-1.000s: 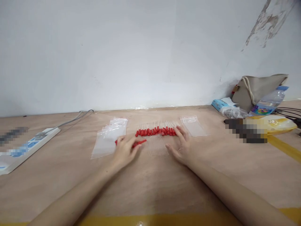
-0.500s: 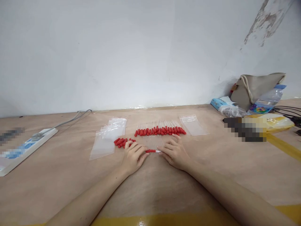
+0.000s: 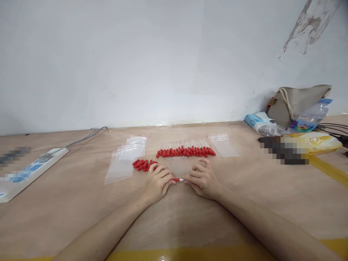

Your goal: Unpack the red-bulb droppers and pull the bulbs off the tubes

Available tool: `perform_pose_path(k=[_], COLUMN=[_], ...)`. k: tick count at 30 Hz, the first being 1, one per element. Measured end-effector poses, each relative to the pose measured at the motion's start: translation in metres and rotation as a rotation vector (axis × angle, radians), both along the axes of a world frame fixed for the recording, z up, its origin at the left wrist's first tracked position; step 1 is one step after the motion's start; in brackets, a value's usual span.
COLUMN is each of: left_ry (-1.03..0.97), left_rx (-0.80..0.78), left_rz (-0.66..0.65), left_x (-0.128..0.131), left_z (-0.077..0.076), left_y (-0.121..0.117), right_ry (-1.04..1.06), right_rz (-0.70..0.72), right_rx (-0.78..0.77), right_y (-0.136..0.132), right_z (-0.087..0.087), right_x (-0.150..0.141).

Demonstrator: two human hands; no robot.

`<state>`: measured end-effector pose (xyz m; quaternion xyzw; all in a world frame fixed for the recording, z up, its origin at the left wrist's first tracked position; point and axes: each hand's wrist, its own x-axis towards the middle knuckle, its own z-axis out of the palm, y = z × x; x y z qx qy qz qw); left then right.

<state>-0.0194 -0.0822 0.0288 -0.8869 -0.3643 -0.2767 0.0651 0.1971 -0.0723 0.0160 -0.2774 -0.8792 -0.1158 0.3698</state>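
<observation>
Pinching 1 red bulb (image 3: 176,179) in left grip (image 3: 159,183), 1 clear tube (image 3: 181,179) in right grip (image 3: 203,181).

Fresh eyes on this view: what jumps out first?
Probably the row of red bulbs at mid-picture, with thin clear tubes stretching out behind it. Just nearer, the left hand holds a red piece end to end with a clear tip in the right hand. Then the peeling patch on the wall, upper right.

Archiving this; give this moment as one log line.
left hand: holds red piece | right hand: holds clear piece | red pile: near left hand
</observation>
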Motion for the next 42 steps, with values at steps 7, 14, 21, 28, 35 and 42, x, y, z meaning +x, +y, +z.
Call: perform_pose_path(k=[7, 14, 21, 28, 35, 42], left_ry=[0.002, -0.023, -0.102, -0.448, -0.550, -0.470], left_rx=[-0.001, 0.011, -0.040, -0.018, -0.298, -0.396], left_rz=[-0.036, -0.041, -0.008, 0.287, 0.647, 0.578], left_x=[-0.001, -0.001, -0.008, -0.037, -0.121, -0.122], left_z=[-0.001, 0.002, -0.003, 0.024, 0.017, 0.005], left_y=[-0.001, -0.002, -0.003, 0.017, 0.055, 0.057], right_ry=[0.017, 0.085, 0.152, 0.238, 0.224, 0.194], right_rz=[0.023, 0.051, -0.048, -0.384, -0.530, -0.551], right_rx=[0.004, 0.013, -0.043, -0.218, -0.335, -0.369], right_y=[0.000, 0.000, 0.006, 0.016, 0.021, 0.015], right_z=[-0.002, -0.003, -0.004, -0.007, -0.006, -0.004], right_x=[0.001, 0.002, 0.011, 0.008, 0.001, -0.005])
